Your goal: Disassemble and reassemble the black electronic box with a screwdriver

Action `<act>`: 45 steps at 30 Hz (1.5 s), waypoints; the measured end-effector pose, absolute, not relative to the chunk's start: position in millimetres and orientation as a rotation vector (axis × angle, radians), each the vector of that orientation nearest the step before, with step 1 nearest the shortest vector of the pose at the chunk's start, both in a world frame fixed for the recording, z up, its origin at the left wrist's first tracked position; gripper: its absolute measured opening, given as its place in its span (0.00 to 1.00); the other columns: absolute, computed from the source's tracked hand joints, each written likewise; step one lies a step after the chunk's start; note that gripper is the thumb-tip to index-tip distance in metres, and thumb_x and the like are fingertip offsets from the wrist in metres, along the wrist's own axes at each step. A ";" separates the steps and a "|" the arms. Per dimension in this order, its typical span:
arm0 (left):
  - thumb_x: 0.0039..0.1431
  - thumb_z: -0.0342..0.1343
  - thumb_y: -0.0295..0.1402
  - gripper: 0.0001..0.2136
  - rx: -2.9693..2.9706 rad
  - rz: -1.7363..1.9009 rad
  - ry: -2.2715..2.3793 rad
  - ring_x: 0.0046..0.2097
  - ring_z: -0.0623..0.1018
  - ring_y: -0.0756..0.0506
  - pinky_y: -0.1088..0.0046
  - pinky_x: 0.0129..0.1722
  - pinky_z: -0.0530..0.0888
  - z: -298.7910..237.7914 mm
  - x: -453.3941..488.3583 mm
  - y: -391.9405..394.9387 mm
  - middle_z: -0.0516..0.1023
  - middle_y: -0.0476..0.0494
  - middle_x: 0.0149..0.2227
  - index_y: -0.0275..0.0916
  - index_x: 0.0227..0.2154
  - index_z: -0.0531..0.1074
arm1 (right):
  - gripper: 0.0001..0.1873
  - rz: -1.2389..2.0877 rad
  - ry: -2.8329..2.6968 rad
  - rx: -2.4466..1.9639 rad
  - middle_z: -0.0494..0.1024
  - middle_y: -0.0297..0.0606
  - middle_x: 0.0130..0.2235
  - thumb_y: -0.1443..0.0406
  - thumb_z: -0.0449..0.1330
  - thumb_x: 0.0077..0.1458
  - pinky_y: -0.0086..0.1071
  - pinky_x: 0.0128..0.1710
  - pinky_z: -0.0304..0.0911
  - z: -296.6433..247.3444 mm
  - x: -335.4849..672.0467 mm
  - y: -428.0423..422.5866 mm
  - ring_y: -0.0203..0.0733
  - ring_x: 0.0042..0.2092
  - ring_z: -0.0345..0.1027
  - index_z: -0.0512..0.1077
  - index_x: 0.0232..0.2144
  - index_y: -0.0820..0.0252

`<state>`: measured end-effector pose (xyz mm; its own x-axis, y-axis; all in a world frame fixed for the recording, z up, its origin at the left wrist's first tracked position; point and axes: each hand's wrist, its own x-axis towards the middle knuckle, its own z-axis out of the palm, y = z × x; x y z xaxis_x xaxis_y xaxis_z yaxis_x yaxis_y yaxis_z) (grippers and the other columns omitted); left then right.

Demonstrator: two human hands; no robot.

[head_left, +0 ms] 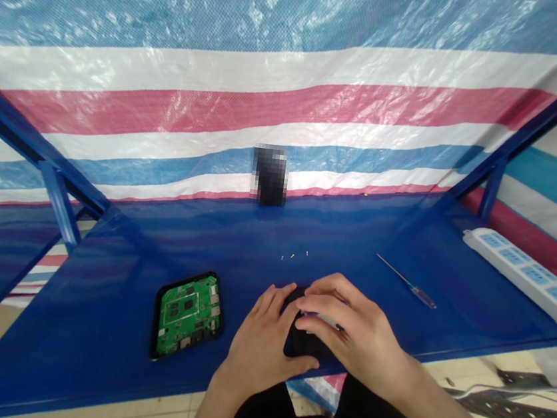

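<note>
Near the table's front edge, a black plastic cover lies mostly hidden under my hands. My left hand grips its left side, fingers at the far edge and thumb along the near edge. Above the cover, my right hand has its thumb and fingers bent together in a pinch; whatever they hold is too small and covered to name. To the left sits an open black case with a green circuit board in it, its ports facing right and toward me.
Several tiny screws lie beyond my hands. A screwdriver rests to the right on the blue table. A white power strip lies along the right edge. A blurred dark object stands against the striped sheet.
</note>
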<state>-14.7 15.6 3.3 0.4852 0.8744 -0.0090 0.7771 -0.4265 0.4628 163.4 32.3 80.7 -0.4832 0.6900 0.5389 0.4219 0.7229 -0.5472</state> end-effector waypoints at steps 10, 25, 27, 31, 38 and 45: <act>0.50 0.66 0.50 0.40 2.332 0.323 1.386 0.67 0.61 0.29 0.44 0.64 0.61 6.4 -14.3 15.6 0.62 0.36 0.66 0.42 0.63 0.58 | 0.12 0.356 -2.177 -0.916 0.78 0.45 0.47 0.67 0.55 0.64 0.33 0.44 0.76 78.1 164.9 31.2 0.42 0.47 0.77 0.72 0.49 0.56; 0.51 0.66 0.51 0.42 2.325 0.303 1.384 0.68 0.58 0.27 0.42 0.64 0.60 3.8 -15.0 15.1 0.60 0.34 0.67 0.42 0.64 0.56 | 0.14 0.332 -2.165 -0.867 0.80 0.42 0.45 0.71 0.54 0.64 0.31 0.45 0.76 81.9 163.7 31.3 0.40 0.46 0.77 0.73 0.49 0.56; 0.50 0.66 0.50 0.42 2.322 0.316 1.391 0.67 0.59 0.28 0.43 0.64 0.60 3.5 -14.6 14.6 0.61 0.35 0.67 0.41 0.64 0.56 | 0.18 0.353 -2.180 -0.882 0.79 0.44 0.52 0.73 0.51 0.64 0.34 0.49 0.74 81.9 163.5 31.0 0.41 0.51 0.75 0.71 0.52 0.56; 0.51 0.66 0.50 0.42 2.312 0.317 1.381 0.67 0.59 0.29 0.44 0.64 0.60 5.0 -14.1 14.7 0.60 0.36 0.67 0.43 0.65 0.55 | 0.15 0.374 -2.195 -0.890 0.79 0.44 0.47 0.68 0.54 0.65 0.32 0.43 0.76 82.9 162.8 30.6 0.41 0.46 0.77 0.75 0.49 0.54; 0.50 0.66 0.50 0.39 2.326 0.332 1.385 0.66 0.61 0.29 0.44 0.65 0.60 7.4 -14.2 16.3 0.62 0.35 0.66 0.41 0.61 0.60 | 0.17 0.373 -2.169 -0.947 0.79 0.44 0.49 0.73 0.50 0.63 0.34 0.49 0.74 80.0 162.9 29.0 0.41 0.50 0.75 0.69 0.51 0.57; 0.49 0.66 0.50 0.40 2.336 0.333 1.385 0.66 0.61 0.29 0.44 0.64 0.61 6.6 -14.2 15.6 0.62 0.36 0.66 0.42 0.62 0.59 | 0.13 0.311 -2.192 -1.053 0.75 0.40 0.41 0.66 0.53 0.66 0.30 0.37 0.76 77.7 163.5 29.6 0.39 0.39 0.77 0.72 0.50 0.53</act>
